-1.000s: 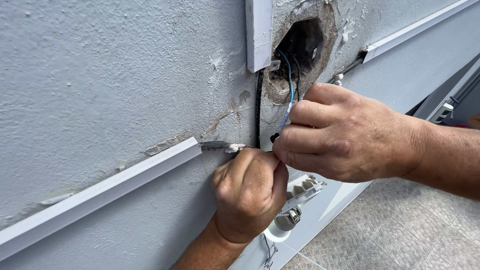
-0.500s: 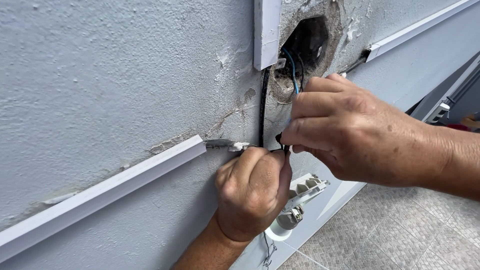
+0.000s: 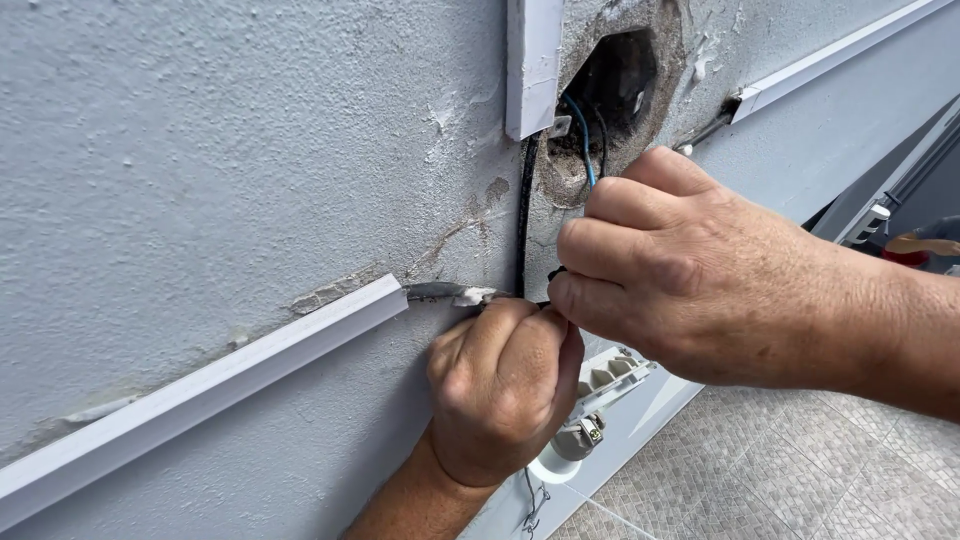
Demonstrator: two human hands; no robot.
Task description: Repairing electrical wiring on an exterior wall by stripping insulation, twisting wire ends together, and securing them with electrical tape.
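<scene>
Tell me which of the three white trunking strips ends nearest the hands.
The lower-left strip: its cut end stops just left of the left hand; the others sit above.

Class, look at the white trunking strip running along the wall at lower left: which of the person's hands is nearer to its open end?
Left. The left hand is fisted just right of the white trunking strip, near its open end. The right hand sits farther right, below the wall hole.

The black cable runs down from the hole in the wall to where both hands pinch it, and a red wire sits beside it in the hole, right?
Not quite. The head view shows the wire beside the black cable in the hole is blue, not red. The rest stands: left hand and right hand pinch the cable.
</scene>
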